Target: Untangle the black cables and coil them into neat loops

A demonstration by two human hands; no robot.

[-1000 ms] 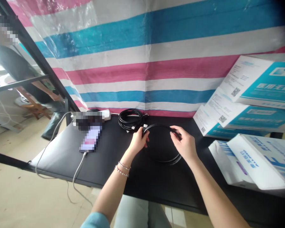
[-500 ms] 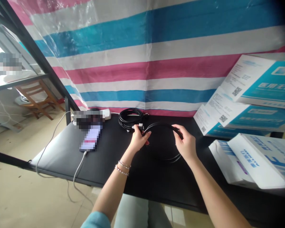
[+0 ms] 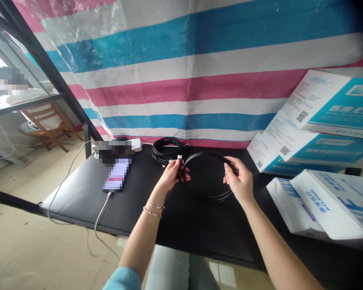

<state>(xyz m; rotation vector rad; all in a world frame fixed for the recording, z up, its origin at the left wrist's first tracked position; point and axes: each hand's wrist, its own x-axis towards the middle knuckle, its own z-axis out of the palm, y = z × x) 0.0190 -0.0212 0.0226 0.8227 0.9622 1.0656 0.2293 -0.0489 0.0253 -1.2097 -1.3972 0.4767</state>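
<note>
A black cable [image 3: 204, 154] forms a round coil between my two hands, just over the black table [image 3: 181, 225]. My left hand [image 3: 171, 175] is closed on the coil's left side, near a small connector [image 3: 180, 157] with a pale tip that sticks up by the thumb. On the coil's right side, my right hand [image 3: 239, 179] has its fingers wrapped round the strands. Behind my left hand lies a second coil of black cable [image 3: 167, 146], partly covered by the fingers.
White and teal boxes [image 3: 296, 137] are stacked at the back right, with a white box [image 3: 329, 205] in front. To the left lie a phone [image 3: 117, 175] on a white charging cable [image 3: 99, 217] and a white power strip [image 3: 136, 145]. A striped sheet [image 3: 187, 86] hangs behind.
The coil has opened into a fuller ring. My right hand has shifted slightly right, and my left hand has turned and moved a little left. Both still hold the cable.
</note>
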